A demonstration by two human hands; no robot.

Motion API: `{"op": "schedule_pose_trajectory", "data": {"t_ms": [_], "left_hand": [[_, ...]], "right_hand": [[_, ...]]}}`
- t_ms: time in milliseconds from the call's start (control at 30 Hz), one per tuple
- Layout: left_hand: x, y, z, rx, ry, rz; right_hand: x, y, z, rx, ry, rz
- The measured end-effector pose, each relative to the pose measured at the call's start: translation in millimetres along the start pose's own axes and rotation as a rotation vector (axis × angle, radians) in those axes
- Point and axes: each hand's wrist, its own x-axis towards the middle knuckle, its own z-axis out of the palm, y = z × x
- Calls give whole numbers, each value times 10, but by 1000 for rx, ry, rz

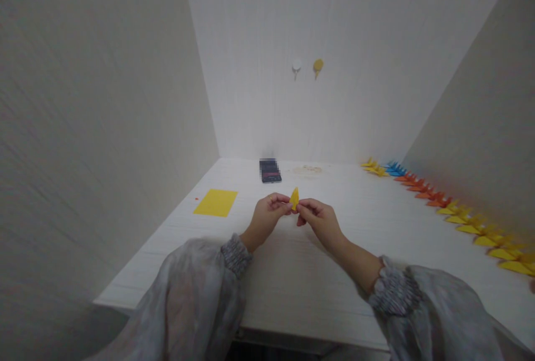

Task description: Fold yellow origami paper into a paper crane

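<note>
Between both hands, above the middle of the white table (276, 272), is a small folded piece of yellow paper (294, 198), narrow and pointed at the top. My left hand (268, 213) pinches its left side, with a ring showing on one finger. From the other side, my right hand (320, 219) grips its lower right edge between thumb and fingertips. The fingers partly cover the lower part of the folded paper. To the left of my left hand, a flat square sheet of yellow paper (216, 203) lies on the table.
A phone (270, 171) stands near the back wall. Along the right side runs a row of folded paper cranes: yellow (480, 227), orange-red (422, 187) and blue (394, 169). Two hooks, white (296, 65) and yellow (318, 65), are on the wall. An orange scrap (196, 199) lies left.
</note>
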Motion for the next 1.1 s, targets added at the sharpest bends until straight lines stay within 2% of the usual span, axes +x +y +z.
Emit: {"op": "schedule_pose_trajectory", "data": {"t_ms": [167, 367, 633, 833, 1100], "left_hand": [[-15, 8, 6, 50, 53, 3], [-25, 3, 5, 277, 176, 117], [-46, 43, 31, 315, 204, 79], [-26, 11, 14, 318, 202, 93], [-8, 21, 13, 101, 95, -19]], "right_hand": [[-1, 7, -6, 15, 15, -4], [-8, -18, 5, 6, 26, 2], [8, -4, 5, 15, 26, 0], [15, 23, -4, 18, 17, -3], [-4, -5, -4, 2, 24, 8]]}}
